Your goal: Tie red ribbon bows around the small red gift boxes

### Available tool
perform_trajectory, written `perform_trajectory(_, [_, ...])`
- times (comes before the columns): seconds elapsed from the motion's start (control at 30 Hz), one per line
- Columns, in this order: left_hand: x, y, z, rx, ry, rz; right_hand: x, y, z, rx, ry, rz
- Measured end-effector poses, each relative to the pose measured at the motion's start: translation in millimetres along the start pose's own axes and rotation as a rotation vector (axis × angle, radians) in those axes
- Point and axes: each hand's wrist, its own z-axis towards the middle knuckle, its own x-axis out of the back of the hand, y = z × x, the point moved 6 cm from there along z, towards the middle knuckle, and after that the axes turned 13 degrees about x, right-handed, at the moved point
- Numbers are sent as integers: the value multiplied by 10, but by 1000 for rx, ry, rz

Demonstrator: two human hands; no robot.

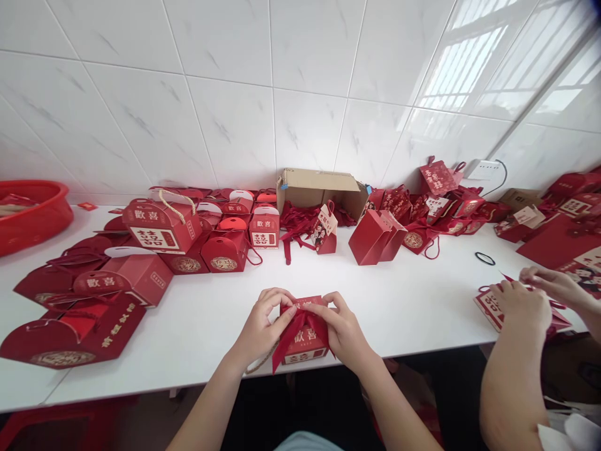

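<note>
A small red gift box (303, 341) with gold characters stands near the front edge of the white table (413, 300). A dark red ribbon (293, 332) drapes over its front. My left hand (263, 326) grips the box's left side, fingers pinched at the ribbon on top. My right hand (340, 329) holds the right side, its fingers also closed on the ribbon.
Many red gift boxes (159, 228) lie along the left and back. An open cardboard carton (319, 188) with ribbons stands by the tiled wall. A red basin (30, 213) sits far left. Another person's hands (526, 300) work on a red box at right. A black band (484, 258) lies nearby.
</note>
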Motion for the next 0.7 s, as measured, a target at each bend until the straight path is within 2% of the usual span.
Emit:
perform_trajectory(0.17, [63, -2, 9, 12, 66, 62, -20, 33, -41, -16, -38, -28])
perform_trajectory(0.43, [185, -14, 52, 16, 145, 85, -57, 36, -71, -72, -180, -21])
perform_trajectory(0.7, [159, -117, 111, 49, 154, 87, -50, 39, -89, -62, -168, 12])
